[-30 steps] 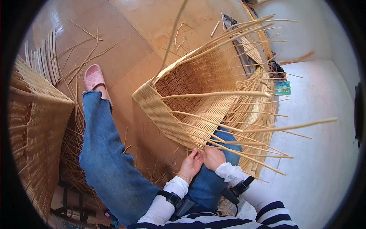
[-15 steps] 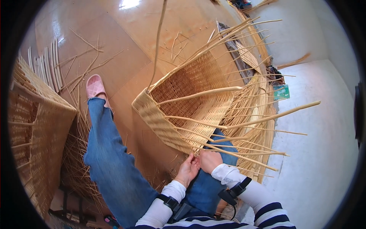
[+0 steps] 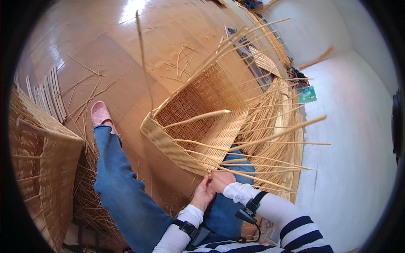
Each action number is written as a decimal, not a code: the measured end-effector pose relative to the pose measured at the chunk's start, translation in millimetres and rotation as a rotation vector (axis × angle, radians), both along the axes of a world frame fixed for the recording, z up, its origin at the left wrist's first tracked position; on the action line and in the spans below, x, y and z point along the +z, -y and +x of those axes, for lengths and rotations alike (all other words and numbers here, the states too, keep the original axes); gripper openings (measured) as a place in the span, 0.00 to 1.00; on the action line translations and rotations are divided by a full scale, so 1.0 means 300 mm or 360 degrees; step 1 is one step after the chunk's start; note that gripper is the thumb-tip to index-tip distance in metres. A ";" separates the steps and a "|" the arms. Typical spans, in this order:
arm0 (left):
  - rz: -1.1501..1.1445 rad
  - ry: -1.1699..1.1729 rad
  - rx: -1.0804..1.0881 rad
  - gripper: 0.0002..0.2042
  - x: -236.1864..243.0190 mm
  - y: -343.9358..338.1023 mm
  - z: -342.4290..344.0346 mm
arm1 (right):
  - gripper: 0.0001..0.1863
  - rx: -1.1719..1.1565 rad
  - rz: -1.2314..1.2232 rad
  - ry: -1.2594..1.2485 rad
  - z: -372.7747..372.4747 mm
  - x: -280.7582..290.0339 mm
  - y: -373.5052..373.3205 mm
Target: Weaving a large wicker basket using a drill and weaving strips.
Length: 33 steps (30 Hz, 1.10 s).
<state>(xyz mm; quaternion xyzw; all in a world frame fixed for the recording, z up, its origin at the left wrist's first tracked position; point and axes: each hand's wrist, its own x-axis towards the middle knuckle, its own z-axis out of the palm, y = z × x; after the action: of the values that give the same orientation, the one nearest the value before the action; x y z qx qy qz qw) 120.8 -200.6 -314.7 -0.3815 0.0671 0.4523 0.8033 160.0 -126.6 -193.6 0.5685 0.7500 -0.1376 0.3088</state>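
Observation:
An unfinished wicker basket [image 3: 202,90] leans on its side against my right knee, its mouth toward me and to the right. Long bare rods [image 3: 287,128] stick out from its woven edge. At the near corner of the weave, the fingers of my left hand [image 3: 203,194] pinch the edge from below. Right beside it, my right hand [image 3: 222,182] is closed in a fist against the same corner. What lies inside that fist is hidden. One tall rod [image 3: 144,63] rises from the basket's left corner.
Another large woven basket [image 3: 59,168] stands at the left, by my leg. Pale flat strips [image 3: 49,95] and loose twigs [image 3: 88,90] lie on the brown floor. Bundled rods [image 3: 274,156] lie along the white wall [image 3: 346,139] at the right.
The view has shifted a little, so the basket and both hands sit slightly farther left. The basket seems slightly turned. Both hands stay closed at the same corner.

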 end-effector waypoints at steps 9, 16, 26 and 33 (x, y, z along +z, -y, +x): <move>0.0060 -0.0280 -0.0150 0.13 0.021 -0.011 -0.059 | 0.10 0.0361 0.0015 -0.0054 -0.035 0.079 -0.010; 0.1514 -0.4171 -0.0216 0.13 0.168 0.039 -0.222 | 0.11 0.0037 0.0051 -0.1068 0.116 0.109 0.301; 0.2667 -0.4776 -0.0753 0.26 0.154 -0.104 -0.256 | 0.24 -0.1494 -0.0174 -0.1988 0.208 -0.343 0.079; 0.2886 -0.4931 -0.0633 0.16 0.115 -0.136 -0.247 | 0.28 -0.1219 0.0010 -0.1975 0.191 -0.404 0.090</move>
<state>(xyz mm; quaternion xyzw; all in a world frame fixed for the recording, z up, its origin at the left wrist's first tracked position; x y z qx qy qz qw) 46.8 -159.7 -280.3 -0.8656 -0.4745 -0.1597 0.0085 217.2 -153.6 -314.8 0.6093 0.5358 -0.5308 -0.2448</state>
